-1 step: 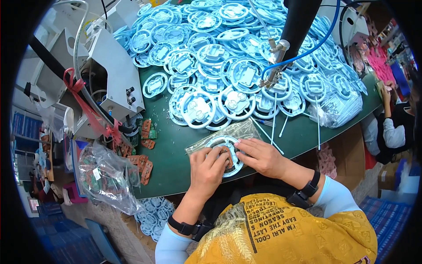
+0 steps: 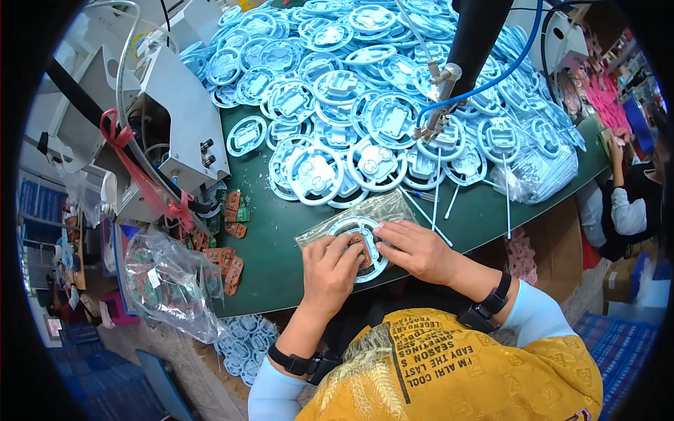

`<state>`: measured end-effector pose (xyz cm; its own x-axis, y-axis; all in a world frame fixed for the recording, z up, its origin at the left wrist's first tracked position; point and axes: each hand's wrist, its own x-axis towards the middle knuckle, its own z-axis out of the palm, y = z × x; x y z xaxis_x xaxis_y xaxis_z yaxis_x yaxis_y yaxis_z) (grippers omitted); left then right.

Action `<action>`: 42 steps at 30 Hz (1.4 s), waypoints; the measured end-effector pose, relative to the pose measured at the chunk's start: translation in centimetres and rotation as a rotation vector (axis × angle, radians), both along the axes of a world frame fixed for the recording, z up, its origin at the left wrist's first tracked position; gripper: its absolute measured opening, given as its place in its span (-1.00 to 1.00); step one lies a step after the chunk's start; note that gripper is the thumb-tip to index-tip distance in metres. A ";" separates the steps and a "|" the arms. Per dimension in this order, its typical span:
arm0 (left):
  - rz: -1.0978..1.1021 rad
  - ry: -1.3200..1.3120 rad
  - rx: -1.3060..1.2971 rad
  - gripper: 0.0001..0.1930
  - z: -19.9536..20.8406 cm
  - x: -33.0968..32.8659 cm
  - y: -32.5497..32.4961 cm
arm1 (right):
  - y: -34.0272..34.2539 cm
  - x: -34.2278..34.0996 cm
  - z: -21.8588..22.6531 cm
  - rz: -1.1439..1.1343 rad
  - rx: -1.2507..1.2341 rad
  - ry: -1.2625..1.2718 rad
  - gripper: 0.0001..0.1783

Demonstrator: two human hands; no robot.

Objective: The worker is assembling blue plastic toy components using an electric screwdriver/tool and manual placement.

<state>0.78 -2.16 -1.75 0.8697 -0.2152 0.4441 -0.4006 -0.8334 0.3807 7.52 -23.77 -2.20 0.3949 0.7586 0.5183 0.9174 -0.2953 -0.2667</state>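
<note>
A light blue plastic wheel-shaped part [image 2: 370, 234] lies before me at the near edge of the table, on a clear plastic sheet [image 2: 393, 208]. Inside its ring sits a small reddish-brown circuit board [image 2: 366, 254], partly covered by fingers. My left hand [image 2: 330, 270] is curled over the ring's left side, its fingertips closed on the board. From the right, my right hand [image 2: 418, 250] holds the ring's rim, fingers close together and tips resting on the blue plastic. The undersides of both hands are hidden.
A large heap of similar blue parts [image 2: 337, 133] covers the back of the green table [image 2: 270, 242]. Loose circuit boards [image 2: 228, 263] and a clear bag [image 2: 168, 281] lie left, near a grey machine [image 2: 179, 112]. A black arm with metal fittings [image 2: 442, 105] overhangs thin blue sticks [image 2: 509, 203].
</note>
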 end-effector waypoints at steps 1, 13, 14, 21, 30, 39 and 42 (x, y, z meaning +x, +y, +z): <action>0.025 -0.033 0.021 -0.70 -0.3 -0.2 0.0 | 0.0 0.0 0.1 0.008 -0.004 0.002 -0.74; 0.001 0.036 0.026 -0.68 0.3 -0.3 0.6 | 0.1 0.0 0.2 0.005 -0.003 0.002 -0.75; 0.001 0.036 0.026 -0.68 0.4 -0.3 0.5 | 0.0 0.0 0.1 0.004 -0.003 0.002 -0.75; -0.007 0.105 0.051 -0.67 0.9 0.2 -0.2 | -0.9 0.2 -0.2 0.005 0.007 0.006 -0.70; 0.027 0.198 -0.004 -0.61 1.7 -0.7 0.1 | -14.3 4.6 2.0 -0.784 -0.080 -0.097 -0.88; 0.056 0.261 -0.003 -0.62 2.3 -1.1 0.0 | -22.8 11.5 -0.3 -1.010 -0.584 0.002 -0.86; 0.079 0.266 0.006 -0.63 2.2 -1.2 0.1 | -23.6 13.5 -1.3 -0.958 -0.710 -0.053 -0.90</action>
